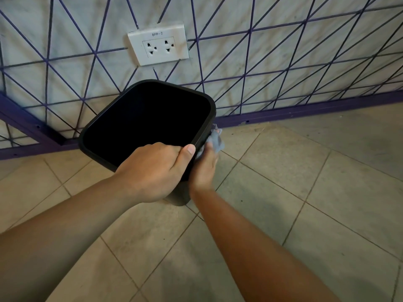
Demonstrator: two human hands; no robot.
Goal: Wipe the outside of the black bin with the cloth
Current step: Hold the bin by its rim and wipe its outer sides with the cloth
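One side of the black bin (150,118), standing on the floor by the wall, is under wipe: your left hand (152,171) clamps the near rim, your right hand (205,168) presses the cloth (216,139) there; remaining sides likely unwiped

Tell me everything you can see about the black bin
The black bin is a rounded-square container, apparently matte plastic, with a rolled rim around its open top. Its inside is too dark to make out. It stands tipped on the tiled floor before the wall, below a socket plate. The left hand grips its near rim, thumb along the edge. The right hand presses a grey cloth against its outer right side.
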